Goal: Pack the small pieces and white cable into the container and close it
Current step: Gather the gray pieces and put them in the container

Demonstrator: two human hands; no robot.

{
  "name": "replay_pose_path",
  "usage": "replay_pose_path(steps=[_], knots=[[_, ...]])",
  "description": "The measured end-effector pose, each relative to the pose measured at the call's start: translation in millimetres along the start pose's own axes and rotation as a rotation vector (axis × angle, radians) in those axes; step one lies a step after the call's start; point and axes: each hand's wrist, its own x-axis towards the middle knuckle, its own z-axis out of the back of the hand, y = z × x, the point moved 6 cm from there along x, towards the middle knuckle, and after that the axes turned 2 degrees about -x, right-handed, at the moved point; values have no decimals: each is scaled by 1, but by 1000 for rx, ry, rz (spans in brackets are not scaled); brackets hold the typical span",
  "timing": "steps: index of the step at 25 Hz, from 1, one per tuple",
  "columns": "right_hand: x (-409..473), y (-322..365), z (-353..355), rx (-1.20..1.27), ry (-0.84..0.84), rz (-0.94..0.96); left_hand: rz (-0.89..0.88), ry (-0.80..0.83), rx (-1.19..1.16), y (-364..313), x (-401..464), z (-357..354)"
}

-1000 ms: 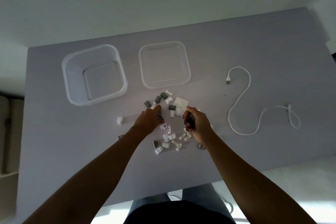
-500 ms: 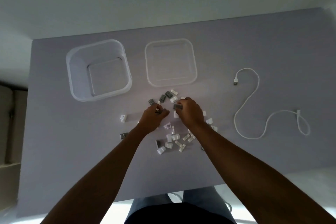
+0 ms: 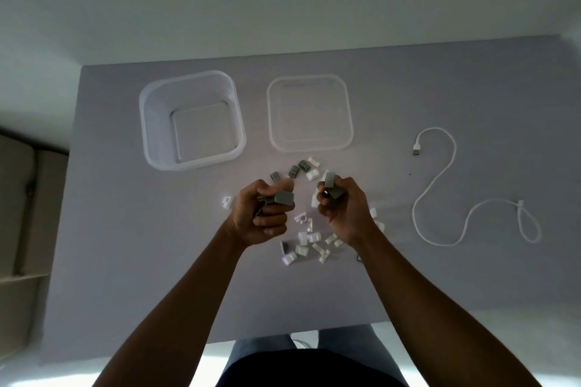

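Note:
Small grey and white pieces (image 3: 306, 242) lie scattered at the middle of the grey table (image 3: 125, 261). My left hand (image 3: 262, 217) is closed around grey pieces, one sticking out at the thumb. My right hand (image 3: 341, 206) also grips grey pieces, lifted just above the pile. The clear container (image 3: 147, 122) stands open and empty at the back left, its clear lid (image 3: 309, 113) flat beside it on the right. The white cable (image 3: 440, 188) snakes across the table at the right, apart from both hands.
A few more grey pieces (image 3: 294, 171) and a white piece (image 3: 227, 202) lie loose near the container and lid. The table's near edge runs just above my lap. A beige piece of furniture (image 3: 22, 214) stands off the table's left side.
Both hands have picked grey pieces off the pile and lifted them, turning palms inward. The container, lid and cable have not moved on the table.

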Motion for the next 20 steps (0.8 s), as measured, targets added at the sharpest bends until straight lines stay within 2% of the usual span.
replay_pose_path(steps=[2, 5, 11, 14, 20], knots=[[-12, 1, -10, 29, 85, -13, 40, 118, -24, 3, -4, -16], [-22, 3, -23, -21, 130, -13, 84, 107, 33, 5, -9, -23], [-25, 1, -20, -180, 35, 40, 56, -279, 327, -5, -27, 6], [-27, -6, -16, -287, 45, 55, 5, -376, 295, -9, -32, 16], [-14, -11, -6, -241, 55, 39, -119, -592, 361, -25, -27, 45]])
